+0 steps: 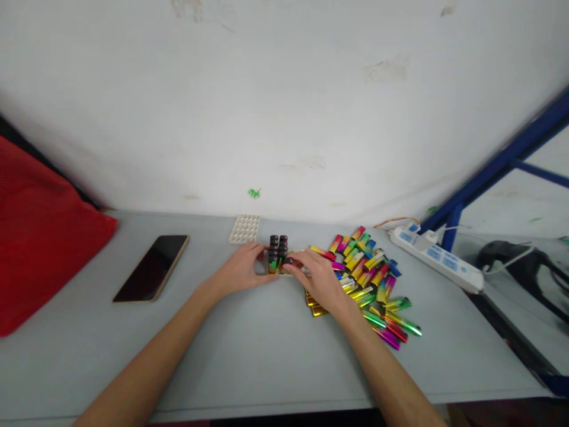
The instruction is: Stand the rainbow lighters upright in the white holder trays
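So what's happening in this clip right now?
A person is working with both bare hands at a gray table against a white wall. The left hand steadies two rows of upright black-topped lighters, while the right hand holds another one, tilted, at the near end of the right row. A loose pile of shiny, colorful lighters lies to the right. A phone lies to the left, and a white power strip sits at the far right.
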`<state>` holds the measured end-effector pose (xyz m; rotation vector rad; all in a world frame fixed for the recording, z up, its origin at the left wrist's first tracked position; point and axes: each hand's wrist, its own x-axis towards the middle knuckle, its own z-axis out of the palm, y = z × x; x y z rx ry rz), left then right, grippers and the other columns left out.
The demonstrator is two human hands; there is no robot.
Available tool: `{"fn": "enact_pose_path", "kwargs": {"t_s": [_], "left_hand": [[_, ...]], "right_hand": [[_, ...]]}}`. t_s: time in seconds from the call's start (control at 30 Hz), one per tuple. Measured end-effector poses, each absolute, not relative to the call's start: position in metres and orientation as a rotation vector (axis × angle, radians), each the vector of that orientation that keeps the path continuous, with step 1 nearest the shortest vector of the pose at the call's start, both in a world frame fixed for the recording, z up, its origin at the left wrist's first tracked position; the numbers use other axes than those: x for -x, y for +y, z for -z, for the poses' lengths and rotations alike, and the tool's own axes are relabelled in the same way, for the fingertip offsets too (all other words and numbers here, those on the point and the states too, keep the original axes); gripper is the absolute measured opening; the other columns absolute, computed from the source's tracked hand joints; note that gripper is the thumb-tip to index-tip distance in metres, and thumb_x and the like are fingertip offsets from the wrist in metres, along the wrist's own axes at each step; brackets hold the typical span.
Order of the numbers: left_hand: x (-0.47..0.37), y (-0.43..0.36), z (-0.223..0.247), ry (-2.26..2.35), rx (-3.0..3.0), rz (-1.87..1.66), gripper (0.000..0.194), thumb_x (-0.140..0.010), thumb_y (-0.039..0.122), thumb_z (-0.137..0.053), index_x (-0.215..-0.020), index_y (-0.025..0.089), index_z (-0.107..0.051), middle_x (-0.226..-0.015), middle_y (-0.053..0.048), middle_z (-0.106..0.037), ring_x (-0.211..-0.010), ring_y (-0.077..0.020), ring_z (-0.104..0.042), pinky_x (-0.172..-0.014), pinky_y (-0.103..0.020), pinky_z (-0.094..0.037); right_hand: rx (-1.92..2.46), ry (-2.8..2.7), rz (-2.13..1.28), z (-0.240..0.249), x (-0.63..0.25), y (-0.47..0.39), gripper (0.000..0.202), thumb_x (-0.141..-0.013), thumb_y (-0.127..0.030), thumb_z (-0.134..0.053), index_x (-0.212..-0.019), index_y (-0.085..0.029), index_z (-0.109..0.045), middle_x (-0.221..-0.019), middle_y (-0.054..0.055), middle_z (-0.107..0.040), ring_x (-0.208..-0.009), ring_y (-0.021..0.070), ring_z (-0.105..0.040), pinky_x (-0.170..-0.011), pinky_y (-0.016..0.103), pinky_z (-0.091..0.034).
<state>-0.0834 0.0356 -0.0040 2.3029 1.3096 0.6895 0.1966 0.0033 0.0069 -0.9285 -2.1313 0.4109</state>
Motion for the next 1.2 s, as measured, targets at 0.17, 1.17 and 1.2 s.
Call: {"fn": "enact_pose_path", "kwargs": {"t_s": [0.17,1.17,1.2], "left_hand": [[0.083,0.036,0.005,1.300,-2.307,-0.701,0.047,-0.091,0.067,-0.093,-0.104,0.026,-0.074,-0.110,-0.008,-0.081,-0.102,-0.0346,-0.075,-0.095,-0.045,-0.059],[0.084,0.043,0.007,1.310,-2.323,-0.699,0.057,-0.084,0.071,-0.095,-0.111,0.024,-0.078,-0.110,-0.010,-0.083,-0.100,-0.0354,-0.077,-0.094,-0.048,-0.064],[0.084,0.044,0.008,1.312,-2.319,-0.705,0.057,-0.084,0.070,-0.095,-0.111,0.023,-0.078,-0.110,-0.011,-0.083,-0.100,-0.0358,-0.077,-0.094,-0.049,-0.064]], "right_hand": [[0.949,-2.121,-0.426,-0.004,-0.194,0.003,0.019,-0.121,-0.040,-0.082,-0.130,-0.025,-0.089,-0.111,0.012,-0.088,-0.100,0.0296,-0.083,-0.097,0.043,-0.069],[1.896,-1.852,0.007,-0.042,-0.347,0.040,0.022,-0.113,-0.031,-0.074,-0.119,-0.017,-0.091,-0.116,0.018,-0.094,-0.106,0.0344,-0.088,-0.101,0.043,-0.065],[1.983,-1.910,0.018,-0.040,-0.355,0.042,0.021,-0.112,-0.029,-0.076,-0.119,-0.017,-0.091,-0.118,0.020,-0.094,-0.110,0.0358,-0.089,-0.103,0.044,-0.065]]}}
